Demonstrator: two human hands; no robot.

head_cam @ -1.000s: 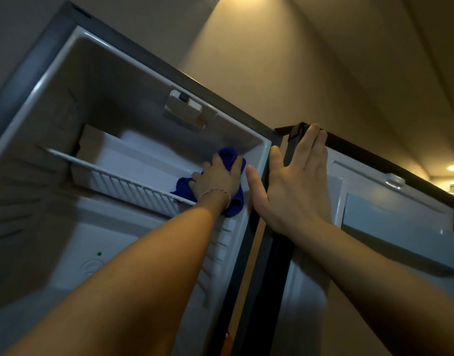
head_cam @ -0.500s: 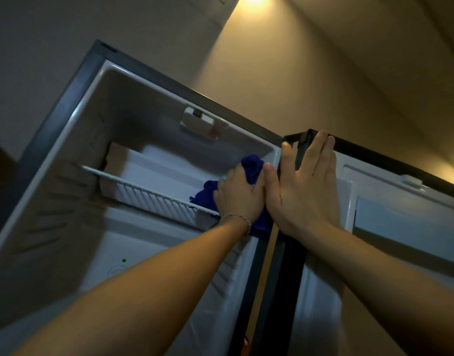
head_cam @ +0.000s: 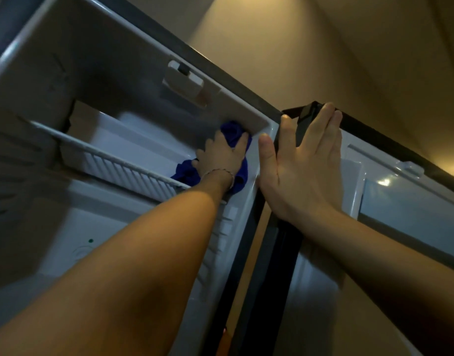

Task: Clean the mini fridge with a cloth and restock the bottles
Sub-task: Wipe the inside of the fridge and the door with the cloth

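Note:
The mini fridge [head_cam: 66, 80] stands open, its white inside seen from below. My left hand [head_cam: 220, 156] reaches into the upper right corner and grips a blue cloth [head_cam: 186, 173], pressing it against the right inner wall just under the ceiling. My right hand [head_cam: 301, 170] lies flat with straight fingers on the dark edge of the open door [head_cam: 405, 199], near its top hinge corner. No bottles are in view.
A white ribbed shelf [head_cam: 123, 170] crosses the fridge below the cloth. A light housing [head_cam: 183, 82] hangs from the fridge ceiling. Shelf rails line the right inner wall [head_cam: 223, 242]. A beige wall [head_cam: 297, 47] rises behind, with a lamp at the far right.
My left hand has moved the cloth up along the right wall into the top corner. My right hand stays on the door edge. The view has shifted closer.

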